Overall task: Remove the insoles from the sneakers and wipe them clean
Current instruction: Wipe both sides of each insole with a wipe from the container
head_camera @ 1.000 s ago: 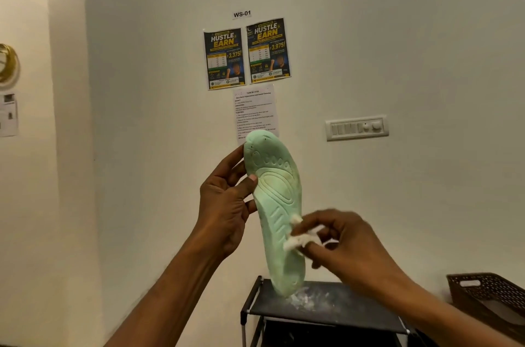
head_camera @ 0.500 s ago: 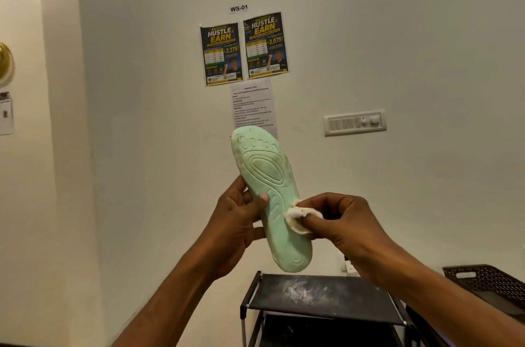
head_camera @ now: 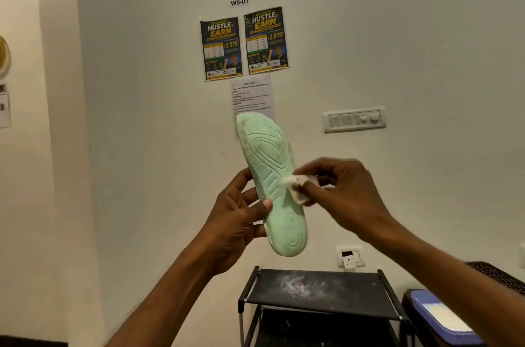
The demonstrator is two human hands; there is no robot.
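A pale green insole point(head_camera: 272, 165) is held up in front of the wall, toe end at the top, its patterned underside facing me. My left hand point(head_camera: 238, 219) grips it at the middle of its left edge, thumb on the front. My right hand point(head_camera: 341, 193) pinches a small crumpled white wipe point(head_camera: 295, 187) and presses it against the insole's right side near the middle. No sneakers are in view.
A black shoe rack point(head_camera: 321, 290) with a dusty white smear on its top shelf stands below the hands. A dark woven basket point(head_camera: 500, 275) and a blue-lidded container point(head_camera: 437, 315) sit at the right. Posters, a switch panel point(head_camera: 355, 119) and a wall socket point(head_camera: 349, 257) are on the wall.
The insole has tilted so its toe leans left and it sits higher above the rack. My right hand with the wipe has moved up along the insole toward its middle.
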